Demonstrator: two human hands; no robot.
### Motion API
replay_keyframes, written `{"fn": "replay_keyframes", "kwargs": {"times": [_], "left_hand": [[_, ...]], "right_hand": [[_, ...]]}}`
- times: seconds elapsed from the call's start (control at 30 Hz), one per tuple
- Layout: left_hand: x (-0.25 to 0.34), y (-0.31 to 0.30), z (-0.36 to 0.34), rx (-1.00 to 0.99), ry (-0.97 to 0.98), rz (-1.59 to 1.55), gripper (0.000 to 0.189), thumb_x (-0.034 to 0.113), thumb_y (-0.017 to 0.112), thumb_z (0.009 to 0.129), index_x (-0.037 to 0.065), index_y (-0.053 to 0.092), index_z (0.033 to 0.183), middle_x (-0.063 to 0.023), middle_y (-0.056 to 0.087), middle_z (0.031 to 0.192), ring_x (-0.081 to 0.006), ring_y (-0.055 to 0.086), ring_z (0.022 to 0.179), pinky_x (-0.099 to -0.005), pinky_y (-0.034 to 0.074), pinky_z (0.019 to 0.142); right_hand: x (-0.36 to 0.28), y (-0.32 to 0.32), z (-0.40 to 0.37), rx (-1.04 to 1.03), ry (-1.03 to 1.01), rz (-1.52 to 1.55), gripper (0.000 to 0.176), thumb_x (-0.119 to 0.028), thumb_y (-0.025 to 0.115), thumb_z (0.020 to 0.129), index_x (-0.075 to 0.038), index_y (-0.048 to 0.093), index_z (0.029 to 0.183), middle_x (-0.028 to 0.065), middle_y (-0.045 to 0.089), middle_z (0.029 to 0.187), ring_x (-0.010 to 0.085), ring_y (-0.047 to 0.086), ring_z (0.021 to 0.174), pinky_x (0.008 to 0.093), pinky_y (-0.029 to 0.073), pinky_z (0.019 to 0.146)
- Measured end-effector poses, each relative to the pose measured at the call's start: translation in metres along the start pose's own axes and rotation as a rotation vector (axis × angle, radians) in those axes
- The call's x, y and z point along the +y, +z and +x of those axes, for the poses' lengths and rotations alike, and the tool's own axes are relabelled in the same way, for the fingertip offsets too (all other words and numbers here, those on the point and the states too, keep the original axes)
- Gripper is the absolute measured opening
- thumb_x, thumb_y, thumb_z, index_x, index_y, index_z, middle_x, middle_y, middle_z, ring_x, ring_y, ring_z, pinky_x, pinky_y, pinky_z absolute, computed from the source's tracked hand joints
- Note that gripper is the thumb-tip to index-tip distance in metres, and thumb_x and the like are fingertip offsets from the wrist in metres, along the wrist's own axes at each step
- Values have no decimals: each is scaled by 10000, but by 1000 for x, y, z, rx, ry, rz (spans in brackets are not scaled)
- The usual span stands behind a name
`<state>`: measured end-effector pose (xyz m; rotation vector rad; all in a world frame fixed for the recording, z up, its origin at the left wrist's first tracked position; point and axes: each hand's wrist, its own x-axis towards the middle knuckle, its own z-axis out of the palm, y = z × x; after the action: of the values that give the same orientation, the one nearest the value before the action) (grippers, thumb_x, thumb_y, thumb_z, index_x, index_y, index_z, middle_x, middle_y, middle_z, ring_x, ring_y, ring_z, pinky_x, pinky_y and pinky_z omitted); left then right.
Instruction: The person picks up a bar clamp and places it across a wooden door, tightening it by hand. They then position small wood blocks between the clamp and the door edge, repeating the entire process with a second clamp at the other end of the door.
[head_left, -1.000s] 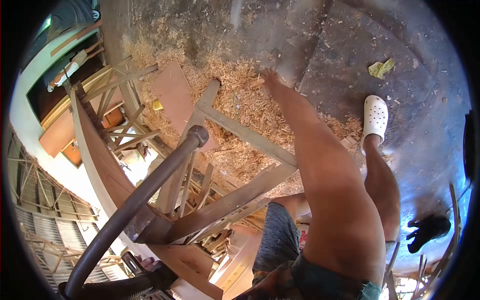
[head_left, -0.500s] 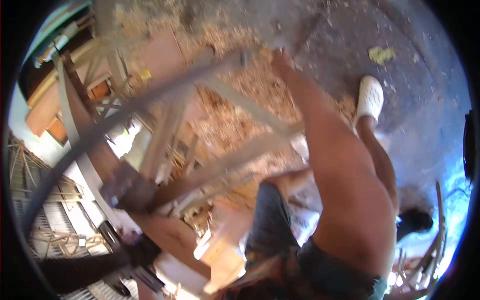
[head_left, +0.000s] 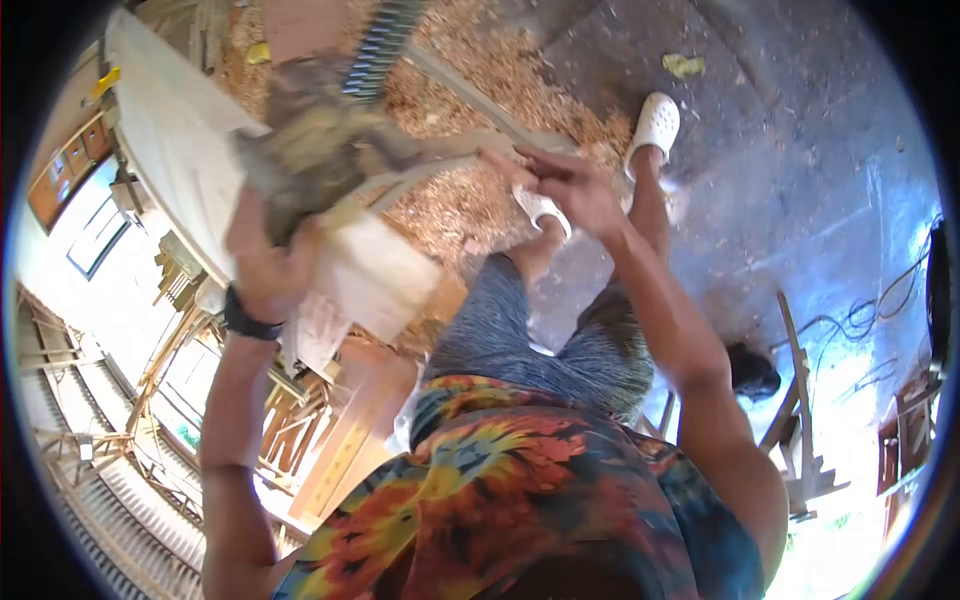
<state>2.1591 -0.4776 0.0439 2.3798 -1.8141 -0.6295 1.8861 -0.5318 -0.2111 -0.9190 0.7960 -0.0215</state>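
While the grey floor (head_left: 800, 190) fills much of the view, wood shavings (head_left: 455, 215) lie over its left part. A long pale board (head_left: 175, 120) slants along the left side, with a smaller pale panel (head_left: 385, 280) below the bulky object (head_left: 310, 160). That object, blurred and brownish, is held up in the left hand (head_left: 268, 262), which wraps its near end. A dark ribbed strip (head_left: 380, 50) shows just beyond it. The right hand (head_left: 575, 190) is open, fingers extended and partly spread; whether they touch the wood behind is unclear. A black wristband (head_left: 249, 315) circles the left wrist.
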Motion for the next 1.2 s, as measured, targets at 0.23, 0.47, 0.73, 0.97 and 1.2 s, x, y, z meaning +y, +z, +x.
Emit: {"fn": "replay_keyframes", "kwargs": {"times": [0.23,0.47,0.73,0.97,1.2], "left_hand": [[2,-7,1,209,237,-74,367,90,721,691,-33,627,1024,-210,651,1062,-381,625,1007,-417,482,951],[-21,-2,-4,553,475,-257,339,116,711,690,-15,640,995,-179,653,1059,-370,617,956,-440,494,868],[-35,33,-208,644,299,-565,328,140,682,674,67,617,987,-99,626,982,-295,605,930,-442,498,807],[-141,255,-493,37,-624,-719,304,326,625,827,51,684,942,-227,665,863,-396,646,895,-495,513,784],[-206,534,-795,-540,-1174,-548,387,293,556,852,45,689,1117,-219,669,1129,-402,639,1053,-443,502,936]], "right_hand": [[-125,102,-69,145,-196,144,406,-47,624,798,44,662,1192,129,699,1081,140,622,977,274,487,868],[-149,157,-66,505,-305,-64,364,-148,633,808,14,707,1125,116,715,997,145,638,887,271,506,790],[-124,116,-38,557,-226,55,360,-251,520,901,-32,635,1161,93,648,1140,264,640,1028,378,513,896],[-141,127,-46,782,-344,-142,380,-269,529,881,-24,639,1150,103,653,1109,258,646,978,379,529,785],[-128,232,-145,1013,-651,-658,454,-317,568,929,35,621,1211,146,652,1121,280,650,864,368,538,724]]}}
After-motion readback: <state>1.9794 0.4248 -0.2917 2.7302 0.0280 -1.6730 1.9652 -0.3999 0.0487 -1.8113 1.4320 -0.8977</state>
